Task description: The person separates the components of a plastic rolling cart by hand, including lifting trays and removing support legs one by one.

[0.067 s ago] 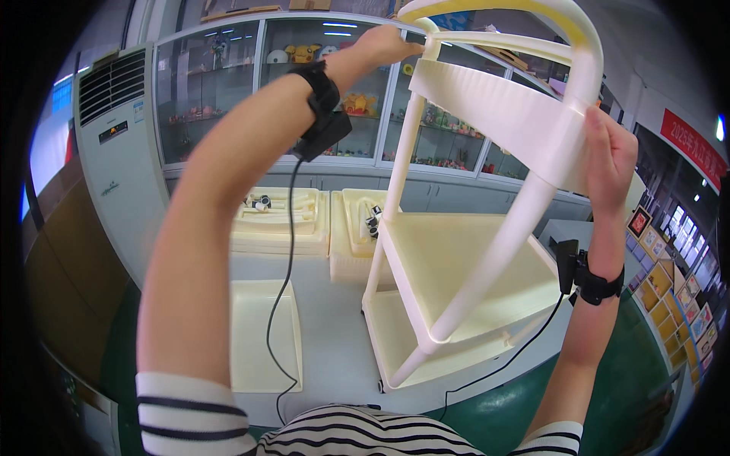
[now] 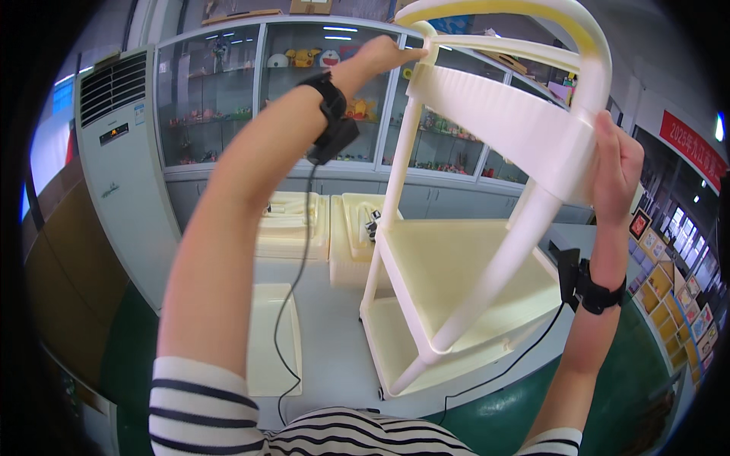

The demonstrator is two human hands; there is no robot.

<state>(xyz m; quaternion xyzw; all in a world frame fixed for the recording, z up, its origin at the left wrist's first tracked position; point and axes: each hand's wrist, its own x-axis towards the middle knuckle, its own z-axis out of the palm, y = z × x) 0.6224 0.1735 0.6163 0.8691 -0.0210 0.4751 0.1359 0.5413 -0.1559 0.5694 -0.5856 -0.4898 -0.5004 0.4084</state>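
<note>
A cream plastic trolley point(image 2: 464, 254) stands upright on the grey table, with an arched handle at its top, a ribbed top section and two shelves lower down. Stretched out far to the front, my left hand point(image 2: 380, 57) is closed at the far post, just under the handle's joint; its fingertips are partly hidden. On the right side, my right hand point(image 2: 617, 171) has its fingers curled around the outer edge of the ribbed section, with the thumb pointing up along the post. Each wrist wears a black strapped device with a cable.
A loose cream tray point(image 2: 275, 338) lies left of the trolley on the grey table point(image 2: 334, 334). Stacked cream parts point(image 2: 300, 228) and another tray with small black-and-silver pieces sit behind it. Glass cabinets point(image 2: 327, 99) line the back; an air conditioner point(image 2: 118, 129) stands left.
My left forearm has moved slightly to the right, its hand a little lower. My right hand and the trolley's upper part have shifted slightly right and down, with both hands still at the trolley.
</note>
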